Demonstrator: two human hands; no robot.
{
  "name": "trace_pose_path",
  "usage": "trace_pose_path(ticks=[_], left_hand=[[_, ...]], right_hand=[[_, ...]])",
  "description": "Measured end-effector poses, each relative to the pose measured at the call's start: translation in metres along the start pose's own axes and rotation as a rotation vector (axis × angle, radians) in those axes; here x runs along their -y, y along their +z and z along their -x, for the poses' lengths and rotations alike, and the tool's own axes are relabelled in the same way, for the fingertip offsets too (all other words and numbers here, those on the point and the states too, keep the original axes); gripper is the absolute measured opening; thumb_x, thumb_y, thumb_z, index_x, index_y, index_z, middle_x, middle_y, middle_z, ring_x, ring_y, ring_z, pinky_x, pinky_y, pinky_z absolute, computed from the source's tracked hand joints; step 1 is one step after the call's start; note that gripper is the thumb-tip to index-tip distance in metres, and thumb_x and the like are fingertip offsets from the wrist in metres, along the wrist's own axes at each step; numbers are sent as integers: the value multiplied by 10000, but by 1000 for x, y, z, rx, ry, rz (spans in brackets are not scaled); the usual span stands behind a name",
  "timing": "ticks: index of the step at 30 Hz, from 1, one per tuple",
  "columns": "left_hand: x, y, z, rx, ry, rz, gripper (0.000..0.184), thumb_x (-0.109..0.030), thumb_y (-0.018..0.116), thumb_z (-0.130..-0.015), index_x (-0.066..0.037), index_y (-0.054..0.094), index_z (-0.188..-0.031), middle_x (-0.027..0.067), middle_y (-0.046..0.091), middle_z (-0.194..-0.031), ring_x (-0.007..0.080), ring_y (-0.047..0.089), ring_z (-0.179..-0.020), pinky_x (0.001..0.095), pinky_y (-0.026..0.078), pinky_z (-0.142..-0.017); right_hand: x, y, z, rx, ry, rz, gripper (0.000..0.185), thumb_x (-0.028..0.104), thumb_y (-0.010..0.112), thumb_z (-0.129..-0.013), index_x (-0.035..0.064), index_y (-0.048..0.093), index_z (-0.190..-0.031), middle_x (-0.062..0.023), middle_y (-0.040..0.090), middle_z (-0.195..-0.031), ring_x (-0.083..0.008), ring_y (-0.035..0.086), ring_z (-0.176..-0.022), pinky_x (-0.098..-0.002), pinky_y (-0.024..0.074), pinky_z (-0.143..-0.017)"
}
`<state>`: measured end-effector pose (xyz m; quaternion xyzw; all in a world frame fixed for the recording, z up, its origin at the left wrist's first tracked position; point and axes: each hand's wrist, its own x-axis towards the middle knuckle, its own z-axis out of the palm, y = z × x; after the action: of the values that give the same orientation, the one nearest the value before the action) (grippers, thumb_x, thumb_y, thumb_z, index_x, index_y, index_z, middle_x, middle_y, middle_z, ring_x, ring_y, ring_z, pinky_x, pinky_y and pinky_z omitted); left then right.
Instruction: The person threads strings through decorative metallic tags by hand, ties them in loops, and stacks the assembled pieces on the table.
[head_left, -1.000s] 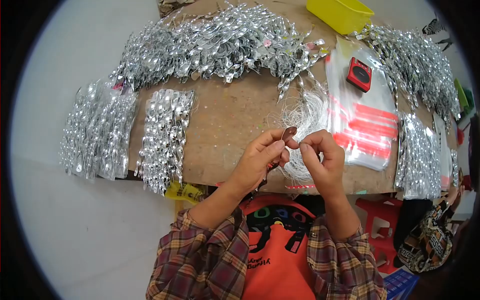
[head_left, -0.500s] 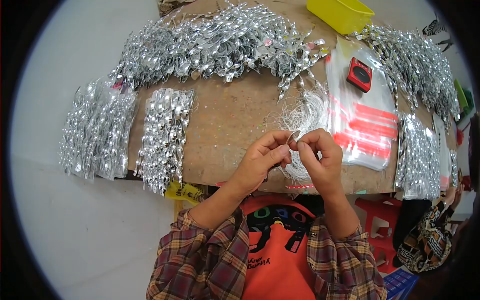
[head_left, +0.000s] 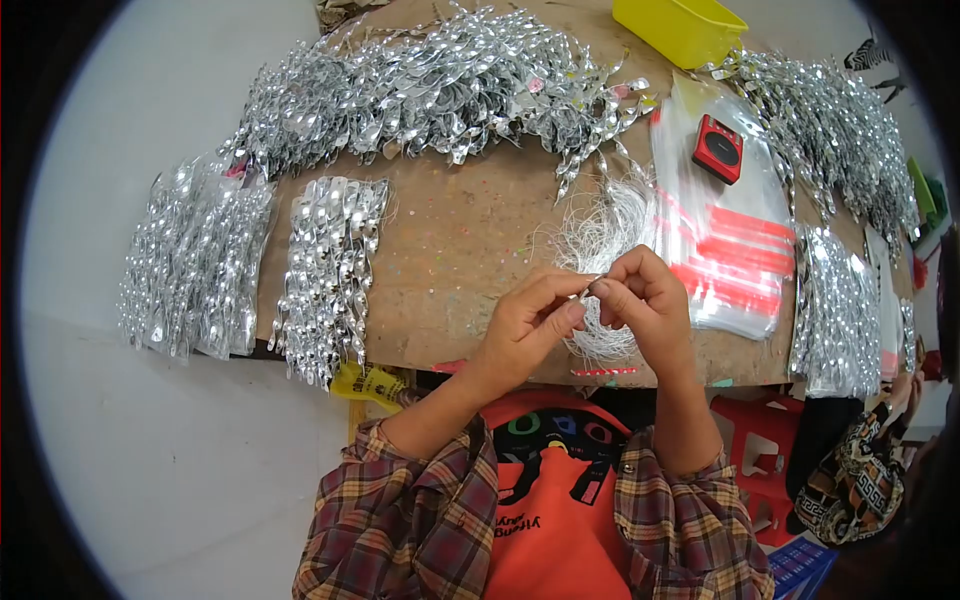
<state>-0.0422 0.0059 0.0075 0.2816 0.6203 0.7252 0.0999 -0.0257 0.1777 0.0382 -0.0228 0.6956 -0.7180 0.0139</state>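
Note:
My left hand pinches a thin white string between thumb and fingertips. Close against it, my right hand is closed on the same string, its thumb and forefinger pressed together. The string's exact shape is mostly covered by the fingers. Both hands are held over a loose bundle of white strings lying on the brown table, part of it hidden behind the right hand.
Silver twisted strands are heaped at the back. Flat silver bunches lie left, more silver strands right. Clear plastic bags carry a red speaker box. A yellow bin stands behind; another person's patterned sleeve shows at lower right.
The small string loop that showed above the fingertips is no longer visible. My hands have shifted slightly, and the right fingers have tipped upward.

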Motion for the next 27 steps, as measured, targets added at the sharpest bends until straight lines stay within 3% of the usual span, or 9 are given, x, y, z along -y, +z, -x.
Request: trace_pose_path(ticks=[9,11,12,14,17,18,20,24,27], left_hand=[[-1,-3,1,74,1,-62,228,-73,525,-891,-2,533,-1108,76,547,-1057,115,557,-897,243,459,-778],[-6,-2,0,-91,-266,325,193,-71,521,-896,-2,545,-1075,68,578,-1012,116,554,-901,254,454,-801],[-8,-1,-2,-94,-265,326,193,-71,521,-896,-2,545,-1075,68,578,-1012,116,554,-901,254,454,-801],[-12,0,-8,-126,-190,214,106,-87,548,-885,3,586,-929,16,575,-893,56,515,-742,194,421,-628],[-13,-3,-12,-62,-108,120,100,-73,556,-876,6,584,-931,24,578,-870,58,507,-694,196,421,-610],[-12,-6,-13,-62,-108,120,100,-73,556,-876,6,584,-931,24,578,-870,58,507,-694,196,421,-610],[-9,-12,-13,85,-87,144,151,-57,528,-889,8,553,-1023,71,576,-982,131,547,-924,264,448,-811],[-8,-11,-14,120,-101,112,107,-61,526,-891,2,554,-972,72,559,-995,124,532,-905,259,438,-804],[-3,-6,-11,73,17,-14,84,-79,512,-902,-8,539,-939,71,535,-1021,115,511,-896,252,429,-796]], right_hand=[[-8,-10,-1,109,-41,-156,118,50,618,-811,28,511,-856,-16,562,-668,-64,527,-566,-174,415,-500],[-8,-13,0,139,-49,-148,121,57,620,-816,23,515,-867,-15,566,-684,-60,531,-585,-175,422,-516],[-9,-14,0,170,-57,-142,126,64,623,-822,18,519,-877,-15,570,-701,-55,535,-604,-176,429,-533],[-9,-13,0,172,-49,-148,127,65,624,-821,17,520,-878,-15,570,-710,-58,535,-607,-177,431,-538],[-8,-11,1,162,-46,-148,126,61,626,-814,22,518,-864,-17,569,-696,-61,534,-593,-175,428,-531],[-7,-10,1,153,-52,-143,123,56,626,-807,27,514,-850,-18,568,-674,-63,533,-576,-173,424,-521],[-7,-10,2,158,-57,-145,126,57,627,-806,27,513,-851,-17,568,-675,-64,535,-578,-172,424,-522],[-9,-10,2,178,-48,-147,132,57,626,-807,27,509,-857,-17,568,-677,-63,540,-584,-168,427,-527],[-12,-9,2,180,-76,-138,132,65,619,-816,22,510,-875,-16,562,-678,-62,530,-577,-172,420,-520]])
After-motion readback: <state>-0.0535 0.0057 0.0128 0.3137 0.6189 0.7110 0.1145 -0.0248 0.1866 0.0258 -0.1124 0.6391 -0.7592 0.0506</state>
